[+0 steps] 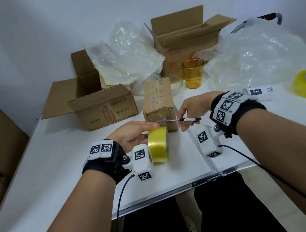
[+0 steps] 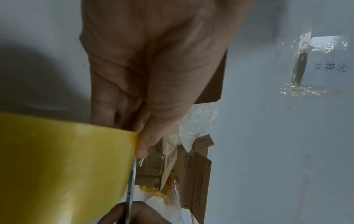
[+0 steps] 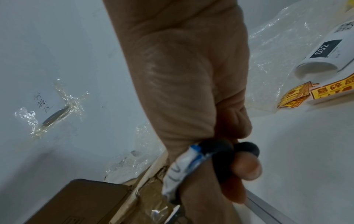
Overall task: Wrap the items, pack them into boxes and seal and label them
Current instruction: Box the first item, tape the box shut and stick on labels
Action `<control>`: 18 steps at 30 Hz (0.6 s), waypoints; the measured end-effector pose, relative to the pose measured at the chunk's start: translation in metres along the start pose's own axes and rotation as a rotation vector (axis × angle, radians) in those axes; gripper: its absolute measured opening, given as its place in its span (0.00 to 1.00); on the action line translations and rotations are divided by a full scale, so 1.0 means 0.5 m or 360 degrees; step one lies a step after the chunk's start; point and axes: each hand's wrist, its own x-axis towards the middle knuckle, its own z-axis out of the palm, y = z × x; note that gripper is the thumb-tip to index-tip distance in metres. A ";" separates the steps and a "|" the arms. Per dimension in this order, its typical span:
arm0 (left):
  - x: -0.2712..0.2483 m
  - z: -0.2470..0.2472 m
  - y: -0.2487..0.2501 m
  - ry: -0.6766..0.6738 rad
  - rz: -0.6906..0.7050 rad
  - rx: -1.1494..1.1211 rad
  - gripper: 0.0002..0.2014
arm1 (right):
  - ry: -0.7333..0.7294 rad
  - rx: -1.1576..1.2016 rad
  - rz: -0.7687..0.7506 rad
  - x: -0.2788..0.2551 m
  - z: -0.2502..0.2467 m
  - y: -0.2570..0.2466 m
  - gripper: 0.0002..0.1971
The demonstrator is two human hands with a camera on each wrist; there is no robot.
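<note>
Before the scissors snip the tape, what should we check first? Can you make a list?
1. Left hand holds the tape roll: ok.
2. Right hand fingers are in the scissors handles: ok.
3. Scissors blades sit at the stretch of tape between the roll and the small box: ok.
4. Left fingers are out of the blades' way: not ok, a fingertip is right beside the blade.
5. Tape is stuck down flat on the box: cannot tell.
6. Box rests steady on the table: ok.
</note>
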 end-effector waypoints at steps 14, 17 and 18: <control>0.000 -0.046 0.005 0.0250 -0.0054 0.0506 0.06 | 0.0229 -0.0153 0.0159 0.000 0.018 -0.006 0.09; 0.008 -0.067 0.023 0.0475 0.0143 0.0803 0.04 | 0.0168 -0.0262 0.0150 -0.003 0.025 -0.023 0.20; 0.013 -0.073 0.029 0.0570 0.0238 0.0960 0.04 | 0.0164 -0.0298 0.0143 -0.006 0.026 -0.030 0.22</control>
